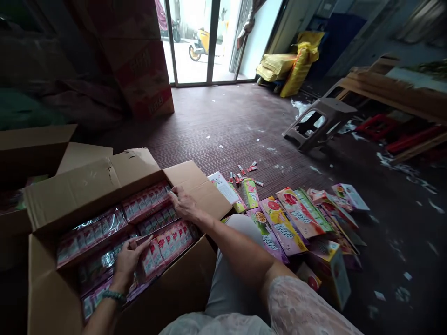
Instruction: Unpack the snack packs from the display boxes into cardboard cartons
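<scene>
Head view, left hand [126, 261], right hand [186, 204] within carton edges [80, 187], wide floor [233, 121]

Open brown cardboard carton [49, 288], 8 o'clock, cut by bottom edge; brown wooden table [391, 94], 2 o'clock, by right edge. Print on stacked dark-red cardboard boxes [139, 67], 10–11 o'clock, too blurred to read.

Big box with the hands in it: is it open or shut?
Open. The cardboard box has flaps folded outward, and shiny packs show inside.
</scene>
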`<state>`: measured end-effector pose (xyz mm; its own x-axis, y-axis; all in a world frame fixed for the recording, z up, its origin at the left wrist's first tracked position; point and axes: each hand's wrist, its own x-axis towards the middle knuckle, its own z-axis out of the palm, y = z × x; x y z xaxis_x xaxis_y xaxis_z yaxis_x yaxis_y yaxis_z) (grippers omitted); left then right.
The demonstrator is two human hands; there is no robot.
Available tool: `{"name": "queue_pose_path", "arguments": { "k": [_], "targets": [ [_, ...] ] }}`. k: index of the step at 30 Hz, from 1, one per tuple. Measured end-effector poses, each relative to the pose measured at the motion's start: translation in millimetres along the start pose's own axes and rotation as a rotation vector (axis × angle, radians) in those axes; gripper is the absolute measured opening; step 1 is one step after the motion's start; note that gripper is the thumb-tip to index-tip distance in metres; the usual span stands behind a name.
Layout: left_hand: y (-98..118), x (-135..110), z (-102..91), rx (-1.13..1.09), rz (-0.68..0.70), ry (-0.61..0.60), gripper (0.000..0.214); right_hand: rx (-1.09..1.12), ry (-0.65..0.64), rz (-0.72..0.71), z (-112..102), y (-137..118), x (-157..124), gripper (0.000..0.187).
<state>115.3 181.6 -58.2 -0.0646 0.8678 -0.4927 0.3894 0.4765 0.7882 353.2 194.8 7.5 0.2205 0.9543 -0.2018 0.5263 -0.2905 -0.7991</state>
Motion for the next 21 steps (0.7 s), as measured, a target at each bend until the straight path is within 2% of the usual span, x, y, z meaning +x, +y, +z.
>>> {"name": "queue_pose_path", "arguments": {
  "k": [3, 5, 7, 10, 13, 16, 18, 21],
  "targets": [
    [22.9, -29.4, -29.2, 0.085, 0.163, 0.132, 0.071, 0.041, 0.073, -0.101, -8.3, 3.6, -7.1, 0.033],
    [26.3, -55.7, -48.9, 0.071, 0.250, 0.170, 0.083, 0.096, 0.119, -0.179, -12.3, 3.5, -19.8, 0.033],
    [18.3, -84.8, -62.4, -0.005, 0.296, 0.128, 0.095, 0.135, 0.144, -0.221, -14.3, 0.7, -40.0, 0.036],
    [-4.4, -122.9, -66.7, -0.105, 0.273, 0.000, 0.099, 0.100, 0.141, -0.262, -12.4, -6.7, -76.3, 0.040],
    [-21.9, -144.0, -63.2, -0.109, 0.278, 0.016, 0.094, -0.062, 0.015, -0.446, -5.2, -18.6, -108.4, 0.036],
    [-31.6, -151.9, -64.0, -0.050, 0.442, 0.051, 0.085, -0.310, -0.180, -0.639, 4.9, -36.9, -132.3, 0.029],
    [-39.3, -152.5, -65.5, 0.005, 0.541, 0.041, 0.082, -0.510, -0.267, -0.663, 11.5, -51.2, -142.5, 0.028],
    [-53.5, -149.0, -64.1, 0.041, 0.590, 0.035, 0.082, -0.787, -0.376, -0.647, 21.7, -72.9, -150.0, 0.028]
  ]
}}
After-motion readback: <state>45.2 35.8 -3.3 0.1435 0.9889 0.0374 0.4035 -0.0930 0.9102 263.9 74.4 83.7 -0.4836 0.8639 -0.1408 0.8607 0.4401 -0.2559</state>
